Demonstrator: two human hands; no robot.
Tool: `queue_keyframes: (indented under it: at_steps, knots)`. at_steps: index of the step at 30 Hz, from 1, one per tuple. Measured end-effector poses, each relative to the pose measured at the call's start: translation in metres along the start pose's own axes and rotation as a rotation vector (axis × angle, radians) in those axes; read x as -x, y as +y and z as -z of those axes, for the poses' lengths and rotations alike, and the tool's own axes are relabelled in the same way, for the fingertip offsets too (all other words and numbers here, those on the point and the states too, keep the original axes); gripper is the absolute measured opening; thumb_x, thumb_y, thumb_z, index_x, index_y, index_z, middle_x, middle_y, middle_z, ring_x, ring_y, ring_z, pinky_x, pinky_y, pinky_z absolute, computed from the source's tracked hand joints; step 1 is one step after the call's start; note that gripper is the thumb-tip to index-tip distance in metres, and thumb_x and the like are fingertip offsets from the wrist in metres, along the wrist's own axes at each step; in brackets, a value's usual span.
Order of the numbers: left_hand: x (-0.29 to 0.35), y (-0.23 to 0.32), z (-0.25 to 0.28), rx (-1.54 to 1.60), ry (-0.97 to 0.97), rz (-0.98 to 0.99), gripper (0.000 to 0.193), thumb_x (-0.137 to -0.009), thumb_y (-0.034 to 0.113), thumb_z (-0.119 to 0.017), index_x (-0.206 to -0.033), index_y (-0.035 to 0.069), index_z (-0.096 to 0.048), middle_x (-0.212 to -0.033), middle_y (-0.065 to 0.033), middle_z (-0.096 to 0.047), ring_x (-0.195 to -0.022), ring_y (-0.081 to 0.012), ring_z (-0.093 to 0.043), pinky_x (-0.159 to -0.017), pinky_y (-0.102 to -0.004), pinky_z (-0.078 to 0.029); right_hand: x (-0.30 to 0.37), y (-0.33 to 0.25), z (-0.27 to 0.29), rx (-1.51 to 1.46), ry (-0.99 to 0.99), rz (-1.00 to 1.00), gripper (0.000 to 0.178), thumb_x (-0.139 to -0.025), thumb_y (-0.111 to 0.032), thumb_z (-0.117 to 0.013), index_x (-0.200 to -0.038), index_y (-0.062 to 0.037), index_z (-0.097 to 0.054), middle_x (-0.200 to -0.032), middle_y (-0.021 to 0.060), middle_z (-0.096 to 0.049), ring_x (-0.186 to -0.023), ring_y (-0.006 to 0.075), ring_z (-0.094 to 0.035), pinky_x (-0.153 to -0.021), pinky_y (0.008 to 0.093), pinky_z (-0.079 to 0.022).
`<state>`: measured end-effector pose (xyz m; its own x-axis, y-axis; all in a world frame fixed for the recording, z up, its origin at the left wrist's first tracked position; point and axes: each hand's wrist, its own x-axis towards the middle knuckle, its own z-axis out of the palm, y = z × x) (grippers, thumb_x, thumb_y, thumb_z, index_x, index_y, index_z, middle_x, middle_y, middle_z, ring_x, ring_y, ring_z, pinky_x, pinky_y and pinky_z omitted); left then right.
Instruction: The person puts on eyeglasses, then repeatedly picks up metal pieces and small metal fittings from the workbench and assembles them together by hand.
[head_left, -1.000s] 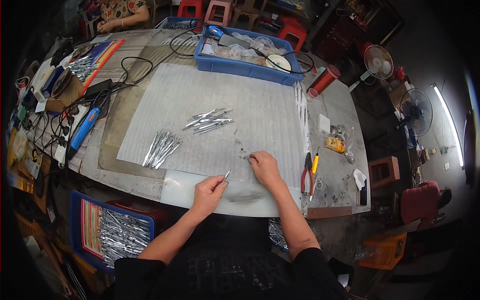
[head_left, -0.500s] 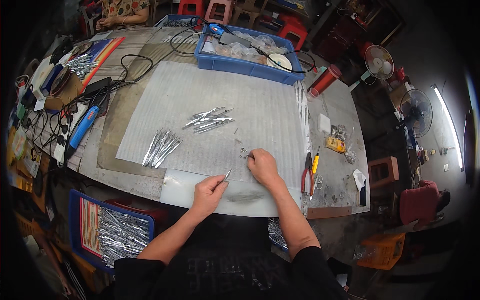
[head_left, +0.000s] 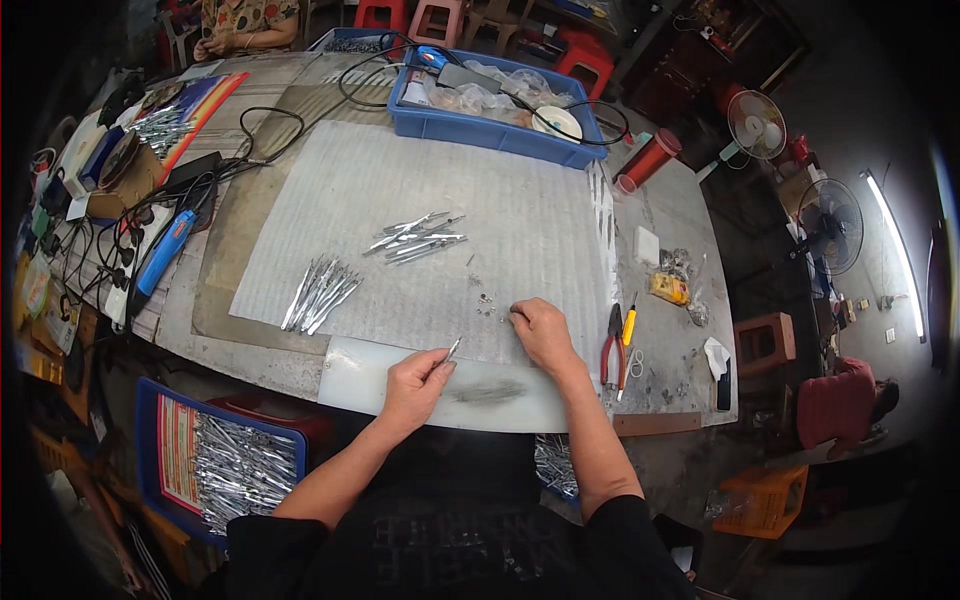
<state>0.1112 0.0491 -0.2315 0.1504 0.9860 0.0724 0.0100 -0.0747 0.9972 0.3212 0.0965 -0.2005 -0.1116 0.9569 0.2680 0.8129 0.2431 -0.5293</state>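
My left hand (head_left: 416, 388) is closed round a slim silver metal piece (head_left: 454, 348), whose tip sticks up past the thumb and forefinger. To its right my right hand (head_left: 545, 336) is low over the white foam sheet (head_left: 330, 200), thumb and fingertips pinched together; anything between them is too small to make out. Several tiny metal parts (head_left: 485, 304) lie just left of those fingertips. Farther off on the sheet rests a loose pile of slim silver metal pieces (head_left: 415, 239). A second, fanned bundle of such pieces (head_left: 322, 295) lies at the left.
At the back stands a blue tray (head_left: 500, 138) with plastic bags. Red-handled pliers (head_left: 612, 350), a yellow-handled tool (head_left: 629, 326) and a red cylinder (head_left: 650, 160) lie at the right. A blue-handled tool (head_left: 165, 255) and cables are leftward. Below the table sits a blue bin (head_left: 150, 450) of metal pieces.
My right hand has shifted a little to the right, away from the tiny metal parts, so more of them show. The left hand keeps its hold and has barely moved.
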Motion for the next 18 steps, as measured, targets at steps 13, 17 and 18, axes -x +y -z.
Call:
queue_keyframes:
  at_steps: [13,17,18]
  knots:
    - [0.0,-0.001,0.001,0.014,-0.007,0.003,0.017,-0.076,0.006,-0.059,-0.091,-0.003,-0.058,-0.069,-0.0055,-0.055,-0.059,-0.0093,-0.048,-0.052,-0.0223,-0.039,-0.003,0.004,-0.015,0.122,0.004,0.196,0.006,-0.067,-0.005,-0.055,-0.065,0.0006,-0.055,-0.066,0.0165,-0.053,-0.064,0.0321,-0.052,-0.06,0.0405,-0.042]
    - [0.0,-0.006,0.001,-0.003,-0.006,-0.052,0.019,-0.079,0.007,-0.057,-0.095,-0.003,-0.057,-0.069,-0.0006,-0.053,-0.054,-0.0045,-0.045,-0.047,-0.0184,-0.038,-0.003,0.005,-0.021,0.234,0.01,0.207,0.003,-0.064,-0.001,-0.051,-0.061,0.0005,-0.051,-0.062,0.0169,-0.051,-0.06,0.0329,-0.052,-0.057,0.0417,-0.043]
    - [0.0,-0.006,0.002,-0.018,-0.015,-0.079,0.018,-0.079,0.005,-0.057,-0.095,-0.004,-0.057,-0.07,-0.0011,-0.052,-0.054,-0.0049,-0.046,-0.047,-0.0184,-0.038,-0.003,0.005,-0.022,0.27,0.015,0.186,0.003,-0.064,0.0,-0.05,-0.061,0.0005,-0.05,-0.062,0.0171,-0.051,-0.06,0.033,-0.052,-0.057,0.0421,-0.043]
